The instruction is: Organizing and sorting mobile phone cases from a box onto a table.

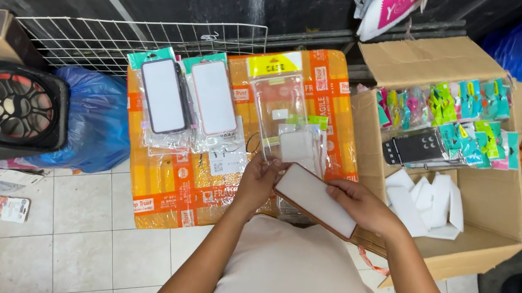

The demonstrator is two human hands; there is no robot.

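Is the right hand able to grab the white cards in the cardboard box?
Probably yes, once it lets go. The right hand holds the phone case with the left hand. The white cards lie uncovered in the open cardboard box just beside it.

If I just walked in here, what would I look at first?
Probably the two hands in the middle: the left hand and right hand hold a phone case with a brown rim and a white insert. Behind them, more packaged phone cases lie on a bright orange-taped parcel. To the right, an open cardboard box holds colourful packets.
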